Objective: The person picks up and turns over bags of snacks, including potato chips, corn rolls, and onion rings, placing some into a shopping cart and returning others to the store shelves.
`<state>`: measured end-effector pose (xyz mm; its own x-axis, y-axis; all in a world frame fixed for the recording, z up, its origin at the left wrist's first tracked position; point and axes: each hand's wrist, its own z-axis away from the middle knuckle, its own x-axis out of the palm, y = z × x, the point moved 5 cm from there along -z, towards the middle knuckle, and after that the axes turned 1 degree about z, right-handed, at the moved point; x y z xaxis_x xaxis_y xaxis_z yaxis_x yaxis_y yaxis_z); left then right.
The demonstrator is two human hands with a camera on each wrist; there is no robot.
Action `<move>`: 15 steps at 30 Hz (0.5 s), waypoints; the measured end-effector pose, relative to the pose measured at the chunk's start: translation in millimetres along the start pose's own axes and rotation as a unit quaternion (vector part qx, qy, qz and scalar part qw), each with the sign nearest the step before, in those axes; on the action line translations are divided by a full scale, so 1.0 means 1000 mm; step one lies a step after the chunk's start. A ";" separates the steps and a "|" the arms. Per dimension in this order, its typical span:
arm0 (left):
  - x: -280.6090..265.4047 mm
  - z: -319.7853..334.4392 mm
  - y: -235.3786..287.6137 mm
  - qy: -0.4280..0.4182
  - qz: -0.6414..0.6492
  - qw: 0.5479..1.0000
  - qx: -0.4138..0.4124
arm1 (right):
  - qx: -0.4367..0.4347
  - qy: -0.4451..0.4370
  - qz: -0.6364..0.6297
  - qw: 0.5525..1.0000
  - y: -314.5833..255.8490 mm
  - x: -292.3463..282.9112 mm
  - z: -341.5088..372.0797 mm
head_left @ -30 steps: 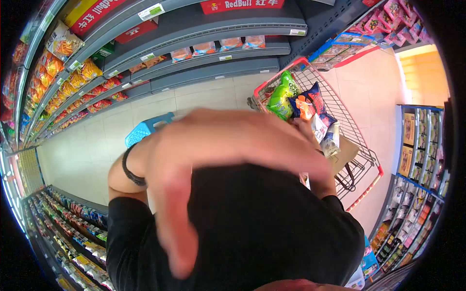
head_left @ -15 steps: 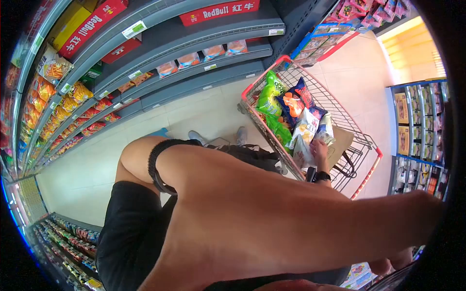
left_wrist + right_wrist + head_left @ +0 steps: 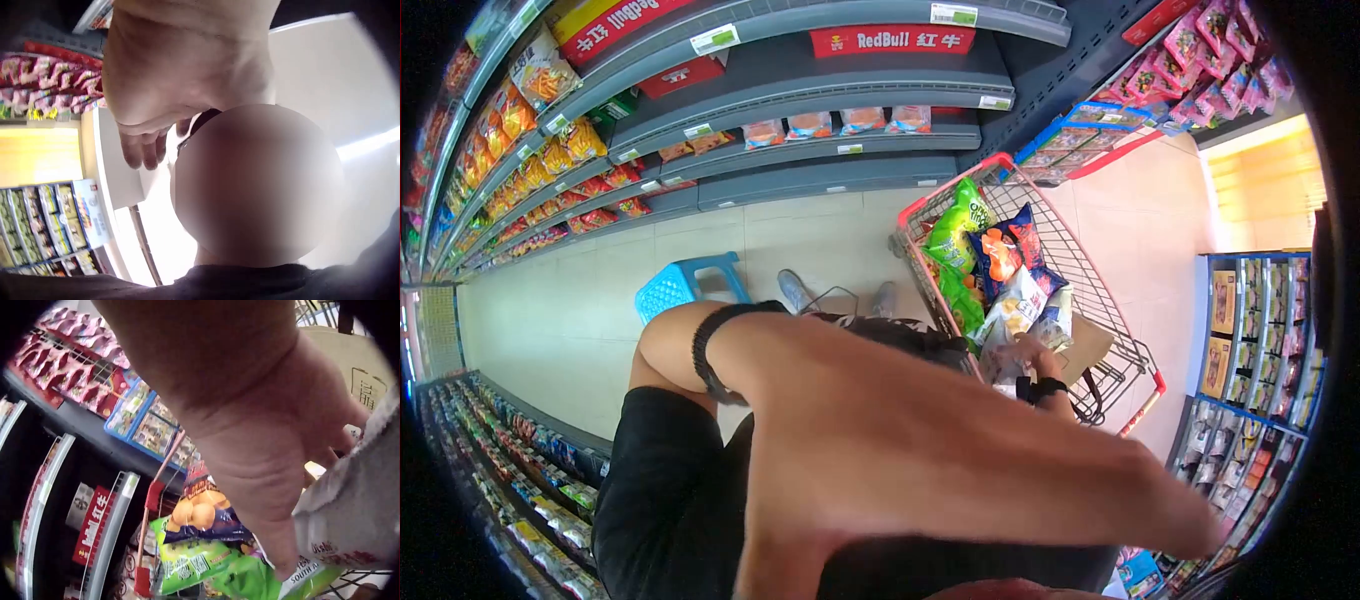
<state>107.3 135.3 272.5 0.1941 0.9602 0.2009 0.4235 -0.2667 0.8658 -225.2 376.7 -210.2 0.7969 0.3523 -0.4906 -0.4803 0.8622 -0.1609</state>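
Observation:
My left hand (image 3: 990,460) is raised close to the head camera, stretched across the view with nothing in it. The left wrist view shows its fingers (image 3: 150,153) hanging loosely beside a blurred round area. Down in the shopping cart (image 3: 1090,235), my right hand (image 3: 1040,355) grips a white snack bag (image 3: 350,506), thumb on the near side and fingers partly hidden behind it. Beside it lie a white and yellow snack bag (image 3: 1022,300), a navy snack bag (image 3: 1005,255) with orange pictures, and green snack bags (image 3: 960,235).
A brown paper bag (image 3: 1092,345) lies in the cart near its handle. Grey shelves (image 3: 830,125) with drinks and packaged food run along the far side. A blue plastic stool (image 3: 670,290) stands on the floor at left. Pink packets (image 3: 1200,55) hang behind the cart.
My left hand first spread over the middle of the view, then reached right, and has since drawn back slightly. My right hand moved from the navy bag toward the cart's near side.

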 end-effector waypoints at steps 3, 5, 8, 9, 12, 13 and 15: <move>-0.021 0.013 -0.013 0.072 -0.009 0.996 -0.051 | -0.089 0.044 0.055 0.994 0.043 0.022 -0.050; -0.039 0.029 -0.026 0.140 -0.017 0.986 -0.086 | -0.152 0.090 0.092 0.980 0.054 0.021 -0.074; -0.066 0.059 -0.046 0.247 -0.021 0.962 -0.116 | -0.229 0.193 0.142 0.944 0.074 0.008 -0.113; -0.072 0.069 -0.052 0.283 -0.027 0.953 -0.107 | -0.159 0.095 0.220 0.958 0.041 -0.014 -0.083; -0.085 0.093 -0.073 0.316 -0.031 0.943 -0.101 | -0.127 0.141 0.089 0.978 0.049 -0.043 -0.049; -0.087 0.095 -0.078 0.320 -0.025 0.942 -0.099 | -0.119 0.138 0.076 0.980 0.041 -0.051 -0.026; -0.092 0.098 -0.083 0.329 -0.020 0.939 -0.092 | -0.130 0.136 0.050 0.981 0.028 -0.072 0.009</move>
<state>140.8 60.6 137.0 -0.4343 0.8283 0.3539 0.2461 -0.2688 0.9312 -292.4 379.2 -171.6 0.6306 0.2890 -0.7203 -0.6565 0.6935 -0.2966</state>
